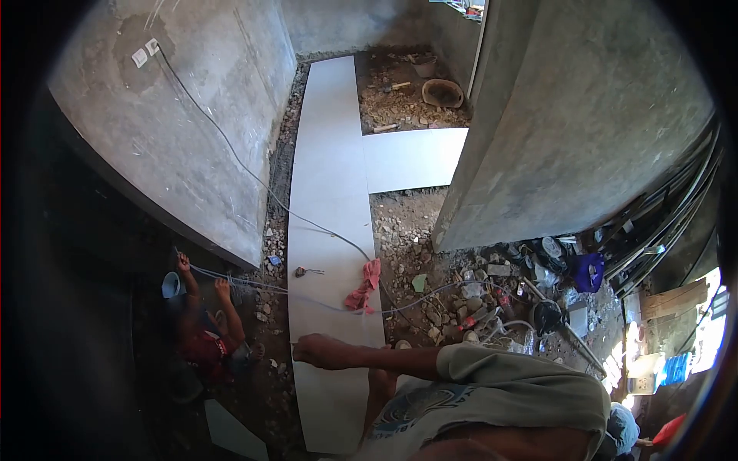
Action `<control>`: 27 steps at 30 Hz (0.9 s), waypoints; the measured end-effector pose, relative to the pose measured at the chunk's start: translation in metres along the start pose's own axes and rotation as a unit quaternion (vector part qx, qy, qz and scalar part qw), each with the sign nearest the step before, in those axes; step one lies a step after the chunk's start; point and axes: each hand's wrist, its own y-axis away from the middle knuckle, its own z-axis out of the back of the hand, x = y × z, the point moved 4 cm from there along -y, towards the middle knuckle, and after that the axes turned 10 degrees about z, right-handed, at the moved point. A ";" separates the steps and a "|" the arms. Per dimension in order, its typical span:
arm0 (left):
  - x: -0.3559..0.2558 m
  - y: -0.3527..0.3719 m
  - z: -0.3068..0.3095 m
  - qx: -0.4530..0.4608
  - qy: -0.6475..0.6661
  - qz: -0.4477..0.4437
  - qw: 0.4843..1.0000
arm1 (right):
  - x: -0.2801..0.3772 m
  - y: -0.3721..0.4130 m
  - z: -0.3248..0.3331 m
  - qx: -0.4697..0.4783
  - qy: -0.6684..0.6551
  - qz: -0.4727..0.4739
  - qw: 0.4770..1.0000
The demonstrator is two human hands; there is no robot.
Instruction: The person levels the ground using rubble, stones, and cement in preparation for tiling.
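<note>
My right arm reaches left across the row of pale floor tiles [327, 165]. At the tiles' left edge my right hand [321, 351] is closed, knuckles up; what its fingers hold is too small to make out. Partly behind my right forearm is my left hand [381, 381], its fingers hidden, low over the same tiles. A crumpled red cloth [364, 288] lies on the tiles ahead of my hands. Farther left sits a small dark object with thin prongs [301, 271]. A grey cable [254, 170] runs over the tiles from the wall socket [152, 48].
A person [207, 338] at left holds thin lines [246, 283] near a bucket [171, 285]. Rubble [407, 230] borders the tiles. A basin [443, 94] stands at the back. Concrete walls [576, 123] flank the tiles; a purple bag [588, 272] and black pipes [669, 215] are at right.
</note>
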 end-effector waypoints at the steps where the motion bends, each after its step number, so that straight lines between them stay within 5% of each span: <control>1: -0.006 0.001 0.006 -0.001 -0.009 -0.005 1.000 | 0.019 -0.009 0.018 -0.011 -0.027 -0.027 0.999; 5: -0.067 0.006 0.013 -0.016 0.042 -0.038 0.998 | -0.009 0.038 0.034 -0.066 -0.032 -0.118 0.990; 8: -0.117 0.003 0.032 0.067 0.231 0.008 0.971 | -0.056 0.137 0.038 0.014 0.061 -0.147 0.987; 9: -0.138 0.019 0.010 0.088 0.186 -0.026 0.978 | -0.067 0.173 0.033 0.054 0.069 -0.177 0.980; 11: -0.176 0.032 -0.014 0.098 0.187 -0.055 0.976 | -0.074 0.235 0.027 0.069 0.036 -0.229 0.970; 13: -0.225 0.030 -0.010 0.247 0.244 -0.045 0.937 | -0.064 0.272 0.026 0.191 -0.039 -0.374 0.907; 15: -0.268 0.046 -0.015 0.275 0.293 -0.074 0.913 | -0.050 0.311 0.010 0.163 -0.068 -0.403 0.898; 19: -0.296 0.042 -0.010 0.208 0.221 -0.121 0.945 | -0.072 0.394 -0.036 0.104 0.004 -0.398 0.911; 20: -0.295 0.036 -0.007 0.181 0.202 -0.118 0.955 | -0.075 0.416 -0.029 -0.002 0.046 -0.438 0.898; 21: -0.293 0.028 -0.001 0.155 0.184 -0.117 0.963 | -0.042 0.405 0.012 0.040 0.028 -0.500 0.865; 22: -0.289 0.021 0.006 0.125 0.163 -0.110 0.972 | -0.092 0.482 -0.038 -0.077 0.174 -0.438 0.878; 23: -0.282 0.016 0.016 0.099 0.138 -0.108 0.979 | -0.069 0.498 -0.030 -0.128 0.227 -0.400 0.879; 24: -0.275 0.010 0.025 0.078 0.119 -0.106 0.984 | -0.061 0.513 -0.022 -0.071 0.201 -0.525 0.824; 27: -0.258 -0.001 0.043 0.040 0.089 -0.105 0.990 | -0.048 0.577 -0.051 -0.067 0.229 -0.570 0.786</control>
